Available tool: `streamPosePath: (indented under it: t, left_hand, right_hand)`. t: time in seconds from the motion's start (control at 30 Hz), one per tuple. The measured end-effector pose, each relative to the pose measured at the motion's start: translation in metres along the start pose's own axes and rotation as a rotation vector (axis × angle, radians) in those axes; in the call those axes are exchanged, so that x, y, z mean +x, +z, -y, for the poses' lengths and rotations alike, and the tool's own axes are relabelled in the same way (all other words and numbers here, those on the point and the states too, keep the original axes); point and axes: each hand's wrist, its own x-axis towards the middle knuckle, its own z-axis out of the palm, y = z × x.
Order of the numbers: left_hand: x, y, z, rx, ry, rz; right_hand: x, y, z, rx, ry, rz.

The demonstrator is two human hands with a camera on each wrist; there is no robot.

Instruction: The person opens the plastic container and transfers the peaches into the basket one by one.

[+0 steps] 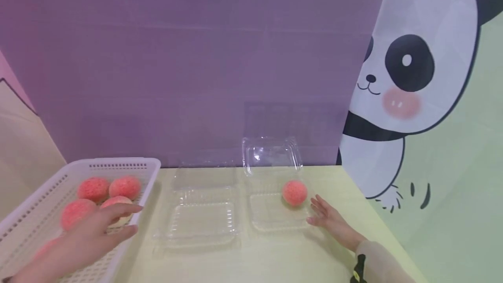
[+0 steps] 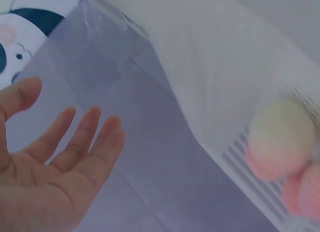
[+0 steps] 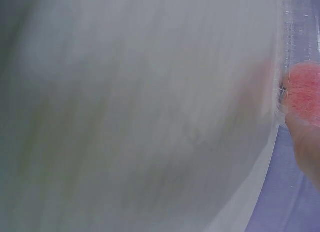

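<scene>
A pink peach (image 1: 294, 193) sits in the right-hand clear plastic clamshell box (image 1: 271, 228), towards its right side. Just right of that peach is my right hand (image 1: 334, 224), fingers extended and holding nothing; a small gap shows between them in the head view. In the right wrist view only a finger (image 3: 306, 149) of it appears, near the peach (image 3: 304, 94). My left hand (image 1: 92, 235) hovers over the white basket (image 1: 151, 187) of peaches, hiding part of them. The left wrist view shows that hand (image 2: 65, 167) with fingers spread, palm bare, apart from a pink-and-cream peach (image 2: 282, 137).
Left of the filled box lies a second clear clamshell box (image 1: 202, 219) with its lid open. The raised lid (image 1: 271, 156) of the right box leans near the purple backdrop (image 1: 188, 77). Several peaches (image 1: 93, 189) lie in the basket on the pale table (image 1: 275, 257).
</scene>
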Motion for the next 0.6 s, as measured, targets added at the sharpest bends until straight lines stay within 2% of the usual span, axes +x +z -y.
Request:
streamPosePath:
  t: [0.1,0.23,0.33,0.47,0.6]
  left_hand:
    - [0.008,0.007,-0.020,-0.093,0.000,0.022]
    - [0.023,0.014,-0.043,-0.237,0.031,0.099]
    - [0.034,0.021,-0.058,-0.289,0.079,0.135]
    - [0.046,0.035,-0.077,-0.325,0.132,0.151]
    - [0.057,0.056,-0.094,-0.364,0.133,0.225]
  right_hand:
    - [0.001,0.000,0.001,-0.013,-0.004,0.003]
    - [0.001,-0.001,0.000,-0.017,-0.007,0.006]
    - [0.001,0.000,0.000,-0.008,-0.003,0.005]
    - [0.001,0.000,0.000,-0.010,0.003,0.004]
    - [0.000,0.000,0.000,-0.020,0.007,-0.003]
